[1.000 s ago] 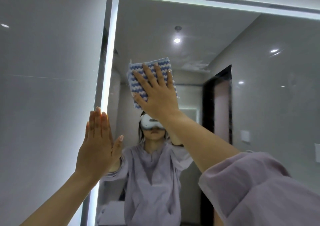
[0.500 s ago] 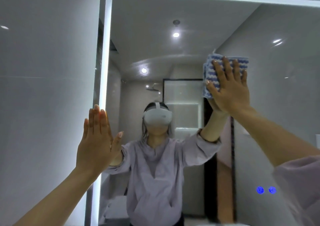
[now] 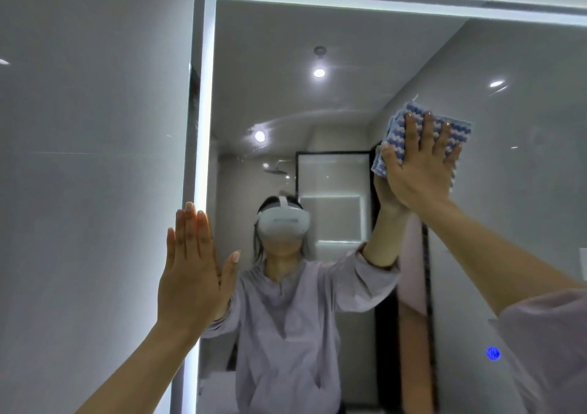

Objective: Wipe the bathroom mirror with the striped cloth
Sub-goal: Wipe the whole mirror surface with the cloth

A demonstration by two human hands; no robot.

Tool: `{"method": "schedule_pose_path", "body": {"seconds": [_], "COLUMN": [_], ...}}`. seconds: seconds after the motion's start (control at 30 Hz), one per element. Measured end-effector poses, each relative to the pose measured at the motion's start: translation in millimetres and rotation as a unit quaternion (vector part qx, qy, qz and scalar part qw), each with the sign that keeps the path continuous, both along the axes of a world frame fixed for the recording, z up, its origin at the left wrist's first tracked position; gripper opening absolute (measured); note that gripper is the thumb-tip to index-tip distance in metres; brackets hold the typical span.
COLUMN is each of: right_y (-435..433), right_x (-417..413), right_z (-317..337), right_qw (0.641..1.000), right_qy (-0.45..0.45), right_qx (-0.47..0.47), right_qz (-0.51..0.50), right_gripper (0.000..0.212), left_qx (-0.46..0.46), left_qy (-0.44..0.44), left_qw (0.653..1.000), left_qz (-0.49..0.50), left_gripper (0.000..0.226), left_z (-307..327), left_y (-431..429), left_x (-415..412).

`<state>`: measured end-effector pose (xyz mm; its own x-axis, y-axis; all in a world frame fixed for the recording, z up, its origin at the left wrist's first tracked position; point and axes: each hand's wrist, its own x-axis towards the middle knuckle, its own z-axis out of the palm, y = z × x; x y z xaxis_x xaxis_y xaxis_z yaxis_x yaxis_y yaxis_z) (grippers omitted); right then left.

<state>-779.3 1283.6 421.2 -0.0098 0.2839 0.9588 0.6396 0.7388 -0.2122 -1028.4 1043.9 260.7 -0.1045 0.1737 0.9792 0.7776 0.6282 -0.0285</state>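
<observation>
The bathroom mirror [image 3: 349, 48] fills most of the head view, edged by a lit white strip. The blue-and-white striped cloth [image 3: 457, 130] is folded and lies flat on the glass at the upper right. My right hand [image 3: 419, 165] presses it there with the palm, fingers spread over it. My left hand [image 3: 193, 270] is flat against the mirror's lit left edge, fingers straight and together, thumb out, holding nothing. The glass reflects a person in a lilac top with both arms raised.
A grey tiled wall [image 3: 89, 175] runs left of the mirror. The lit strip [image 3: 203, 127] marks the mirror's left and top borders. A blue glowing touch button [image 3: 493, 353] sits low on the glass at the right. My lilac sleeve [image 3: 549, 350] covers the lower right corner.
My right hand has slid the cloth across the glass from the upper left, above the reflected head, to the upper right. My left hand has stayed on the left edge.
</observation>
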Motion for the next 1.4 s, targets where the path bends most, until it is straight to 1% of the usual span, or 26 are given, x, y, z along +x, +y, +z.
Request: {"method": "schedule_pose_path", "body": {"seconds": [0.07, 0.3, 0.47, 0.53, 0.67, 0.8, 0.87, 1.0, 1.1, 1.27, 1.4], "right_y": [-13.9, -83.5, -138.7, -156.5, -166.8, -157.6, -150.2, -123.3, -93.2, -19.8, 16.4], "right_x": [-14.6, -88.8, -146.6, -163.3, -170.6, -159.6, -153.4, -132.1, -98.2, -17.8, 19.1], "right_z": [5.6, 18.7, 8.3, 3.4, 5.6, 19.6, 25.1, 35.4, 47.4, 57.6, 49.3], "right_qw": [1.0, 0.988, 0.961, 0.951, 0.941, 0.917, 0.912, 0.93, 0.947, 0.98, 0.993], "right_qy": [-0.009, -0.082, -0.171, -0.201, -0.234, -0.279, -0.285, -0.254, -0.219, -0.149, -0.102], "right_qx": [0.015, 0.128, 0.214, 0.23, 0.241, 0.281, 0.291, 0.265, 0.235, 0.131, 0.059], "right_qz": [0.006, 0.02, 0.042, 0.043, 0.041, 0.045, 0.048, 0.034, 0.016, 0.016, -0.001], "right_gripper": [0.069, 0.069, 0.071, 0.071, 0.07, 0.069, 0.067, 0.067, 0.067, 0.068, 0.065], "left_qx": [0.001, 0.004, 0.004, 0.001, 0.007, 0.006, 0.004, 0.011, 0.021, 0.013, 0.014], "left_qy": [-0.009, -0.008, -0.01, -0.013, -0.018, -0.003, -0.004, -0.003, -0.003, 0.003, -0.004], "left_qw": [1.0, 1.0, 1.0, 1.0, 0.999, 0.999, 0.999, 0.999, 0.999, 1.0, 1.0], "left_qz": [-0.002, 0.003, 0.005, 0.017, 0.029, 0.035, 0.039, 0.03, 0.024, 0.012, -0.005], "left_gripper": [0.081, 0.081, 0.081, 0.081, 0.082, 0.081, 0.08, 0.079, 0.079, 0.08, 0.08], "left_z": [0.4, 0.5, -0.5, -0.4, 1.2, 1.8, 1.1, 0.6, 0.8, 0.2, 0.9], "left_y": [-0.4, 1.6, 1.7, 1.9, 2.1, 2.8, 3.6, 7.6, 10.4, 5.7, 2.9], "left_x": [0.7, -0.8, -0.8, -1.4, -1.0, -3.9, -7.3, -13.9, -15.2, -10.7, -4.1]}}
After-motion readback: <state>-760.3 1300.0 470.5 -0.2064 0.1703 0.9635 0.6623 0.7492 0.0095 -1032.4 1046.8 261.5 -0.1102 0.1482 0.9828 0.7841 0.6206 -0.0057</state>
